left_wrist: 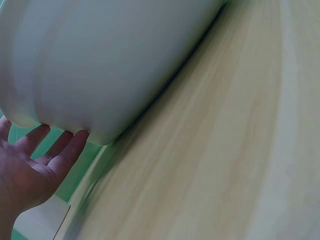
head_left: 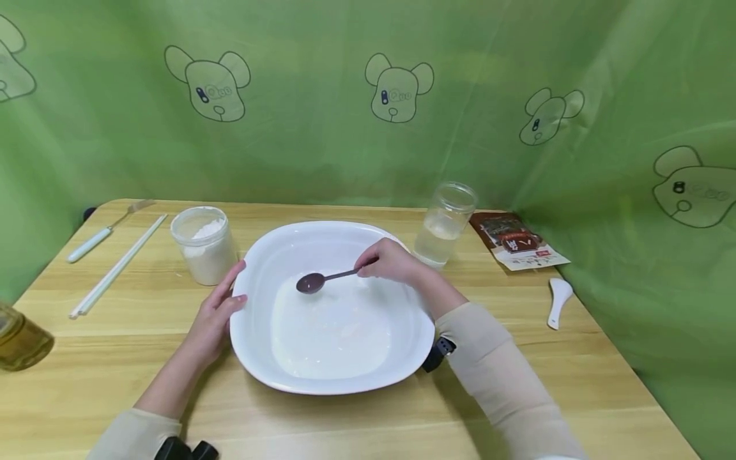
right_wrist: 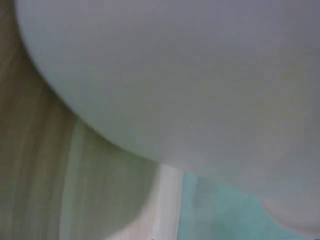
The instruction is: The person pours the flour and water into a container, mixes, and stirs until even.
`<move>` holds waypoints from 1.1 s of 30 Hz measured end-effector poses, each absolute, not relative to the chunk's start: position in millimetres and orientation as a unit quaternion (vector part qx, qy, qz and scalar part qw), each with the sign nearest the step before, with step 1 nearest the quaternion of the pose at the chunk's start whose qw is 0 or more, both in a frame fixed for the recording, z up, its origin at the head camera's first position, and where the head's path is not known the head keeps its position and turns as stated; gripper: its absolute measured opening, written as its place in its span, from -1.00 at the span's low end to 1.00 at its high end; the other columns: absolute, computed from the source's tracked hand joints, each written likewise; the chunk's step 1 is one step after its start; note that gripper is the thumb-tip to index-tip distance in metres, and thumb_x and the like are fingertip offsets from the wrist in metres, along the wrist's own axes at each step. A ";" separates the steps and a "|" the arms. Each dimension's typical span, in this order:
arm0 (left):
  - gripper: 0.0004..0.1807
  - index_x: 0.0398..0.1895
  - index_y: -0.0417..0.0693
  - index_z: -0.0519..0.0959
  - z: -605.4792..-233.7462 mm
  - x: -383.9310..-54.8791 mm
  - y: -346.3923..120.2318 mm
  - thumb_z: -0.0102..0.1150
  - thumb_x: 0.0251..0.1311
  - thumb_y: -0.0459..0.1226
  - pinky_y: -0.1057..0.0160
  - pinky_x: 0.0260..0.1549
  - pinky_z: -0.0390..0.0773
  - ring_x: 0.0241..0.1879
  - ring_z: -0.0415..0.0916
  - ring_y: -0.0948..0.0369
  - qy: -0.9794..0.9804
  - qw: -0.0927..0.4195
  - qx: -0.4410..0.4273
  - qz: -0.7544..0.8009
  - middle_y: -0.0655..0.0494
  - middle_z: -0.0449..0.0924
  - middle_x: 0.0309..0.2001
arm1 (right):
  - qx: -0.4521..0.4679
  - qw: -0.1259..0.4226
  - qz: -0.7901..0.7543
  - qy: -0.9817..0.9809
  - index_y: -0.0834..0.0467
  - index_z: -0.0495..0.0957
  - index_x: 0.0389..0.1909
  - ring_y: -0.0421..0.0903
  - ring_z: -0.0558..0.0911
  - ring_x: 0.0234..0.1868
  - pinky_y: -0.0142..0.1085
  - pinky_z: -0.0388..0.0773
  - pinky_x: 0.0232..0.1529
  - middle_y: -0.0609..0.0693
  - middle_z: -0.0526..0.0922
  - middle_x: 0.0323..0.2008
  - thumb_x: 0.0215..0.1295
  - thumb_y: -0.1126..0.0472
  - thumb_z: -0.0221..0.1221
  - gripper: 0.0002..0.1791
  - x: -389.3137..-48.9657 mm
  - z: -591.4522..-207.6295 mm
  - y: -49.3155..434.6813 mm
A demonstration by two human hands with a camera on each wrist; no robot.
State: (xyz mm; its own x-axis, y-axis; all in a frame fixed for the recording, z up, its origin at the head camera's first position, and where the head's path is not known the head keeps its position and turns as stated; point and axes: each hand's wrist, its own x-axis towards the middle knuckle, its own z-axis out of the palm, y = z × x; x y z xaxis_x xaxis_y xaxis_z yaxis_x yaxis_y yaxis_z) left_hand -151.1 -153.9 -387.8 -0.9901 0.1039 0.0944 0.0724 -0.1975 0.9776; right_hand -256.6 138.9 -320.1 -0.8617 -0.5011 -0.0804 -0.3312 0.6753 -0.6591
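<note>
A large white basin [head_left: 333, 377] stands on the table in the middle of the head view. My left hand [head_left: 215, 316] holds its left rim, thumb at the edge; the fingertips [left_wrist: 80, 137] touch the outer wall in the left wrist view. With the right hand [head_left: 391, 260] I pinch the handle end of a small dark brown spoon [head_left: 311, 283], its bowl pointing left over the inside of the basin. White material covers the basin's bottom. The right wrist view is mostly filled by the basin's outer wall [right_wrist: 175, 85], and the right hand is hidden there.
Left of the basin are a jar of white powder [head_left: 209, 255], pale chopsticks [head_left: 117, 268], a light-handled brush [head_left: 94, 243] and a jar of amber liquid [head_left: 25, 338]. To its right stand a glass jar of cloudy liquid [head_left: 439, 236], a brown packet [head_left: 514, 239] and a white spoon [head_left: 558, 300].
</note>
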 end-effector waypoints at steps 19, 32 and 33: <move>-0.42 0.29 0.10 0.08 -386.6 -150.8 -155.3 -0.11 0.17 -0.34 0.29 -0.28 0.50 -0.10 0.36 0.32 0.633 0.010 0.066 0.771 -0.06 -0.11 0.30 | -0.237 0.178 -0.375 0.878 0.32 0.53 -0.30 0.13 0.48 -0.55 -0.33 0.46 -0.58 0.11 0.52 -0.63 0.04 0.42 0.11 -0.83 -243.8 -307.3 148.2; -0.42 0.29 0.07 0.06 -386.6 -150.3 -154.1 -0.11 0.18 -0.33 0.30 -0.25 0.48 -0.08 0.34 0.32 0.632 0.010 0.075 0.771 -0.07 -0.11 0.29 | -0.225 0.178 -0.364 0.886 0.32 0.52 -0.36 -0.09 0.44 -0.68 -0.37 0.43 -0.62 0.21 0.52 -0.62 0.05 0.44 0.10 -0.89 -252.3 -297.3 157.1; -0.42 0.29 0.07 0.06 -386.7 -150.3 -154.1 -0.11 0.18 -0.33 0.30 -0.24 0.48 -0.08 0.34 0.32 0.632 0.010 0.075 0.771 -0.07 -0.11 0.29 | -0.224 0.177 -0.365 0.886 0.32 0.52 -0.36 -0.09 0.44 -0.68 -0.38 0.43 -0.63 0.20 0.53 -0.62 0.05 0.44 0.10 -0.89 -253.4 -298.0 156.2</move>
State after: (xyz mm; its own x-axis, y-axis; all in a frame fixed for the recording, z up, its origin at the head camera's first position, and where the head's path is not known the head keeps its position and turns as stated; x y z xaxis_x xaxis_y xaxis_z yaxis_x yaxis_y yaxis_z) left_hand -150.3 -154.1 -386.7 -0.9886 0.1102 0.1030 0.0795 -0.2000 0.9766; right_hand -253.4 156.2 -298.0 -0.8371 -0.5259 -0.1507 -0.2668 0.6329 -0.7268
